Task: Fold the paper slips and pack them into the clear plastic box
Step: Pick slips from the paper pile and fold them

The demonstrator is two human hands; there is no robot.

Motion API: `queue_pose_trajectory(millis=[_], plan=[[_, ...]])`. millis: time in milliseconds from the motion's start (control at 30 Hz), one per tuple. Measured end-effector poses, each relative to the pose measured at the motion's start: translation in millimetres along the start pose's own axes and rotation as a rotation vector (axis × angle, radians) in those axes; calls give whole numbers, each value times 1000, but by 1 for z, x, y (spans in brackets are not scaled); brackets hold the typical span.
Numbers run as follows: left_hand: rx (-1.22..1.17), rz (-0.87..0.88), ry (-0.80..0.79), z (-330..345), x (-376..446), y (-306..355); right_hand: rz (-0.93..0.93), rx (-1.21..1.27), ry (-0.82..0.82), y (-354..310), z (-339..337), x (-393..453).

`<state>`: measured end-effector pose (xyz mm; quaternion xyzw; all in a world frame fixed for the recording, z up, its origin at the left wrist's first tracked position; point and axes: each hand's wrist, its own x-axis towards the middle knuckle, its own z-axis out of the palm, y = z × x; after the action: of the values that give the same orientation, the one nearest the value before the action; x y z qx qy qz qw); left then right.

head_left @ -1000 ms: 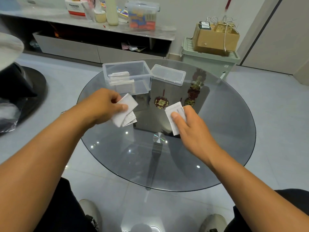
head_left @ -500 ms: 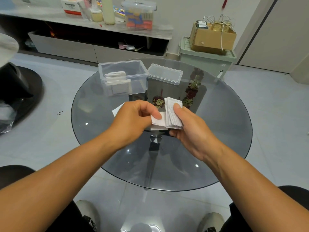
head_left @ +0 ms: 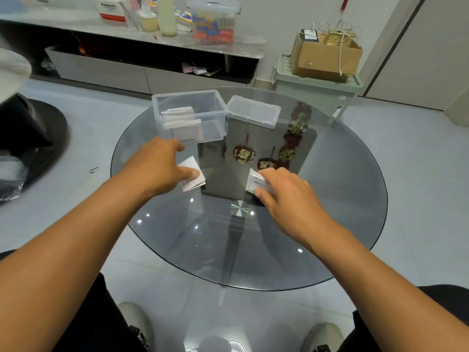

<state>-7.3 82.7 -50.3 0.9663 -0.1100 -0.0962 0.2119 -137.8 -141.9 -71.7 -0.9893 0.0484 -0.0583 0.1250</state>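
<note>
Paper slips (head_left: 193,174) — thin, white, folded — pinched in left hand (head_left: 157,166); right hand (head_left: 284,191) grips stack (head_left: 256,182).

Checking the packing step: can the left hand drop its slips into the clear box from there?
Probably yes: the left hand holding folded slips is just before the clear box, whose top is open, lid aside.
</note>
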Motion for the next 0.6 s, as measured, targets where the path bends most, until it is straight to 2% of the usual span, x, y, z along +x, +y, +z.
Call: queue_pose_trajectory(millis=[67, 167, 267, 333, 400, 500, 600], plan=[[57, -34, -52, 0, 2, -2, 5, 79, 13, -1, 2, -1], [-7, -41, -71, -1, 2, 1, 150, 494, 34, -2, 0, -2], [-95, -26, -70, 2, 0, 4, 238, 730, 85, -2, 1, 1], [-219, 18, -32, 3, -5, 9, 276, 904, 93, -4, 0, 3], [-504, 57, -72, 6, -15, 20, 266, 1032, 90, -7, -1, 3], [-797, 137, -261, 20, -31, 38, 161, 1044, 107, -12, 2, 1], [-864, 207, -364, 30, -42, 48, 29, 753, 122, -11, 5, -1]])
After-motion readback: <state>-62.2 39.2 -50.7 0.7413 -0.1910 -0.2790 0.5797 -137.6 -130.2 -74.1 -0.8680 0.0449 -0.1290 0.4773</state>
